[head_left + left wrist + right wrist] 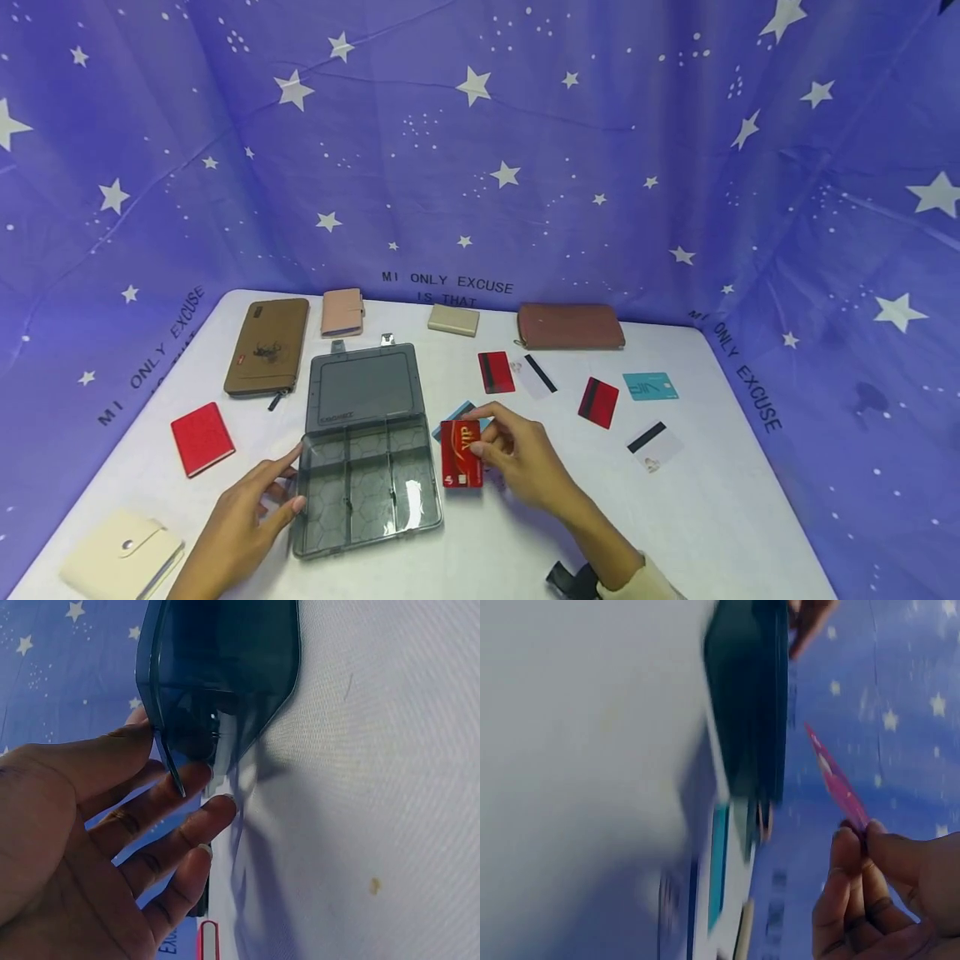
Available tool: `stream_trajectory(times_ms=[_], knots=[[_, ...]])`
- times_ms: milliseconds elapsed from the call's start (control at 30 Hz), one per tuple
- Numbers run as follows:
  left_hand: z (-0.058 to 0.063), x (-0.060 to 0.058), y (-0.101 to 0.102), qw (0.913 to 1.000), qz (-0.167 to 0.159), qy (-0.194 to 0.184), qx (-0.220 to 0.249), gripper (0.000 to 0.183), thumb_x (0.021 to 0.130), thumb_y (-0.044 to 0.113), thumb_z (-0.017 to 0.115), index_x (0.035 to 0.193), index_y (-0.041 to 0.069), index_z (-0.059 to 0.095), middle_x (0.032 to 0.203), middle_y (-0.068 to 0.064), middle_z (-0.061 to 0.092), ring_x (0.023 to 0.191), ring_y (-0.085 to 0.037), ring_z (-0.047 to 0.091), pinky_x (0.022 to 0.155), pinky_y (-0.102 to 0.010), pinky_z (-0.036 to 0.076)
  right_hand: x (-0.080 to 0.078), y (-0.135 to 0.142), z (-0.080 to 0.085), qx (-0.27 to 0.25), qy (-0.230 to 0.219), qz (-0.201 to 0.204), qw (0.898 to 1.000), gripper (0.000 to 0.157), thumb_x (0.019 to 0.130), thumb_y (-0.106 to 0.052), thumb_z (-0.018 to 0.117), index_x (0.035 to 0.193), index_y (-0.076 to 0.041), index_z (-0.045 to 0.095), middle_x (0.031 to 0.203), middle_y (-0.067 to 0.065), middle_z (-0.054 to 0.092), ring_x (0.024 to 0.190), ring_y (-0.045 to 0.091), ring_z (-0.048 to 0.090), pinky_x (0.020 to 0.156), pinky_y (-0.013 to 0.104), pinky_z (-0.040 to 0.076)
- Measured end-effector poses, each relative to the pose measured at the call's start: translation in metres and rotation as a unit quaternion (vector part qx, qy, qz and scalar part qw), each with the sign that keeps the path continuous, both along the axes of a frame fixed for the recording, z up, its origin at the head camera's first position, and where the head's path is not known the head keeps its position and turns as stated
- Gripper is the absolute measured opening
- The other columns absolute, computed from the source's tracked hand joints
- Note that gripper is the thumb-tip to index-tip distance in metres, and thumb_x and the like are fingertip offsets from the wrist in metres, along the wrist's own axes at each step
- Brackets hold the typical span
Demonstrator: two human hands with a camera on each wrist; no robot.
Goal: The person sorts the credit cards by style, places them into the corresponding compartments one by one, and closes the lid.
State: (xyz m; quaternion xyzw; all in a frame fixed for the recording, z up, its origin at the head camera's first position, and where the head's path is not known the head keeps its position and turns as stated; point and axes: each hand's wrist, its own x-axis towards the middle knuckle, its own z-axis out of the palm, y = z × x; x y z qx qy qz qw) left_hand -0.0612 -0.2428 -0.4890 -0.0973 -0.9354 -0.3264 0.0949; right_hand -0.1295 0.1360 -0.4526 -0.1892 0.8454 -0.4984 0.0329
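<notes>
Card [460, 458], red, pinched in right hand [525, 457], near gray compartment box [367, 492], left hand [243, 512] touching its edge, fingers relaxed

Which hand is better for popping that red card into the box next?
Probably the right hand: it pinches the red card beside the open box. The left hand touches the box's opposite side and holds no card.
</notes>
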Motion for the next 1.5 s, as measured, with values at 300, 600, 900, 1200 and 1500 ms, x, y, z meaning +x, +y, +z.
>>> stream_trajectory(times_ms=[300,600,900,1200,1500], knots=[[0.001,-0.001,0.0,0.9998,0.007,-0.007,-0.017,0.067,0.081,0.016,0.081,0.143,0.013,0.055,0.106,0.002,0.068,0.079,0.005,0.057,0.064,-0.023,0.049,0.002,-0.056,-0.012,0.092,0.111,0.022,0.989,0.029,0.086,-0.023,0.076,0.115,-0.025,0.07,0.081,-0.014,0.067,0.065,-0.001,0.056,0.061,0.018,0.048],[0.002,0.0,0.001,0.9997,0.012,0.008,-0.02,0.066,0.081,0.016,0.082,0.141,0.012,0.057,0.104,0.004,0.068,0.078,0.001,0.058,0.063,-0.023,0.046,0.009,-0.071,-0.024,0.29,0.247,0.02,0.925,0.014,0.09,-0.036,0.072,0.101,-0.029,0.076,0.101,-0.006,0.06,0.092,0.01,0.044,0.068,0.02,0.04],[0.001,0.0,0.002,0.9997,0.011,0.009,-0.018,0.065,0.08,0.016,0.082,0.14,0.011,0.057,0.104,0.002,0.068,0.077,0.001,0.056,0.06,-0.022,0.044,0.002,-0.059,-0.023,0.262,0.16,0.063,0.95,0.032,0.095,-0.055,0.057,0.105,-0.031,0.076,0.11,-0.007,0.054,0.102,0.011,0.043,0.081,0.029,0.043],[0.0,0.001,0.004,0.9998,0.012,0.01,-0.016,0.066,0.081,0.015,0.082,0.141,0.011,0.057,0.104,0.002,0.068,0.077,0.002,0.055,0.059,-0.021,0.043,-0.041,-0.027,-0.021,0.198,0.079,0.048,0.976,0.034,0.084,-0.03,0.08,0.115,-0.023,0.067,0.112,0.002,0.062,0.107,0.016,0.051,0.088,0.04,0.047],[0.002,0.001,0.005,0.9998,0.012,0.012,-0.014,0.065,0.081,0.014,0.082,0.141,0.011,0.057,0.103,0.001,0.068,0.077,0.003,0.056,0.059,-0.022,0.043,-0.059,-0.02,-0.025,0.286,0.078,0.077,0.952,0.05,0.072,-0.024,0.09,0.117,-0.023,0.066,0.117,0.005,0.053,0.112,0.022,0.044,0.084,0.037,0.05]])
